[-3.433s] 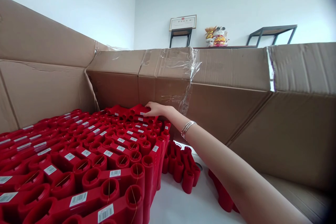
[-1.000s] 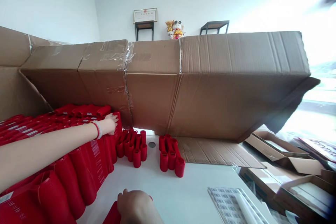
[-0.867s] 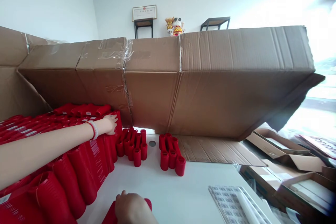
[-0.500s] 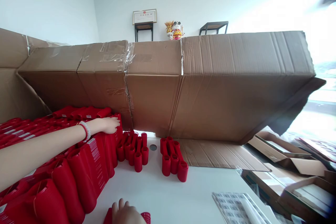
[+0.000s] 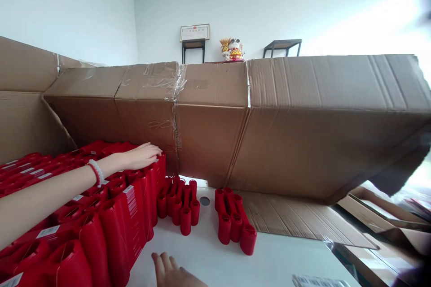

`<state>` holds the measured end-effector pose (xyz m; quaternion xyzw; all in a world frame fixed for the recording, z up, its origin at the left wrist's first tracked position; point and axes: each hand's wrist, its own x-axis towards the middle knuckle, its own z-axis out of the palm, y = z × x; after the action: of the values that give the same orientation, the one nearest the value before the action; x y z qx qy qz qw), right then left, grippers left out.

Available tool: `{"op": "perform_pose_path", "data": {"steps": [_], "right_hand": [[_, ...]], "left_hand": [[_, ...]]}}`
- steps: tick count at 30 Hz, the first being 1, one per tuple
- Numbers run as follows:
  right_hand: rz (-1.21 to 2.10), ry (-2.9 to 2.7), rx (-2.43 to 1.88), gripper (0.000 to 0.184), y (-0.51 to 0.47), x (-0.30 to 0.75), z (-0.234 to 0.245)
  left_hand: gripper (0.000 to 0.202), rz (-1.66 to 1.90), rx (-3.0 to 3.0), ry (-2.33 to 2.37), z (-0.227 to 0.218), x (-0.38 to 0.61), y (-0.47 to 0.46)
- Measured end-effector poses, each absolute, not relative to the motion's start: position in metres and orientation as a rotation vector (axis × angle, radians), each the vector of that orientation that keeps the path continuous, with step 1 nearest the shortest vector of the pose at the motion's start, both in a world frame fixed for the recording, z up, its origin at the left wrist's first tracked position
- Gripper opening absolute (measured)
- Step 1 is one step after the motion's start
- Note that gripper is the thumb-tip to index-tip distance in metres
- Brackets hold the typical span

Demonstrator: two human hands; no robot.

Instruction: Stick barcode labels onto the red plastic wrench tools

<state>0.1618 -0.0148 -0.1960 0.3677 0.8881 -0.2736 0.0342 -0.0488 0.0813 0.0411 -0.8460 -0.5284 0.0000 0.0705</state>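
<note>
My left hand (image 5: 144, 156) rests, fingers stretched out, on top of the far end of a row of red ribbed pieces (image 5: 116, 228). These stand packed tightly together and several carry white barcode labels. My right hand (image 5: 177, 273) is low over the white table (image 5: 202, 260), its fingers apart and nothing visible in them; its lower part is cut off by the frame edge. A cluster of smaller red pieces with rounded ends and narrow middles (image 5: 185, 219) stands beside the row. A second small group of red pieces (image 5: 235, 219) lies further right.
A tall cardboard wall (image 5: 202, 134) closes off the back and left. A cardboard flap (image 5: 296, 215) lies on the table, with a sheet of printed labels (image 5: 318, 281) at the front right. Open cartons (image 5: 387, 219) stand beyond the right edge.
The view has tilted up and turned left. My left hand has flattened out on the row's far end. My right hand is off the red piece that it covered before, which is out of view.
</note>
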Motion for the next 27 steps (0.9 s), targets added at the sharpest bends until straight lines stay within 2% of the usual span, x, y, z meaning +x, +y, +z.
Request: {"op": "perform_pose_path", "data": {"steps": [1, 3, 4, 7, 10, 13, 18, 27], "right_hand": [[-0.861, 2.739, 1.106, 0.076, -0.014, 0.174, -0.180], [-0.929, 2.806, 1.093, 0.084, -0.012, 0.197, -0.148], [-1.129, 2.909, 1.117, 0.081, -0.009, 0.206, -0.132], [-1.528, 3.121, 1.114, 0.049, 0.016, 0.212, -0.094], [-1.563, 3.224, 1.171, 0.049, 0.065, 0.187, -0.073], [-1.586, 3.266, 1.208, 0.054, 0.113, 0.149, -0.061], [-1.596, 3.308, 1.123, 0.048, 0.141, 0.109, -0.055], [-1.573, 3.280, 1.093, 0.068, 0.133, 0.111, -0.061]], "left_hand": [[0.042, -0.011, -2.514, -1.625, 0.047, -0.057, 0.083], [0.044, 0.011, -2.441, -1.728, 0.056, -0.078, 0.087], [0.045, 0.046, -2.406, -1.790, 0.060, -0.089, 0.089], [0.048, 0.194, -2.321, -1.967, 0.066, -0.120, 0.094], [0.047, 0.320, -2.254, -2.100, 0.068, -0.136, 0.101], [0.046, 0.385, -2.219, -2.167, 0.070, -0.137, 0.110], [0.048, 0.408, -2.242, -2.182, 0.077, -0.135, 0.127], [0.047, 0.410, -2.385, -2.117, 0.085, -0.141, 0.140]]}}
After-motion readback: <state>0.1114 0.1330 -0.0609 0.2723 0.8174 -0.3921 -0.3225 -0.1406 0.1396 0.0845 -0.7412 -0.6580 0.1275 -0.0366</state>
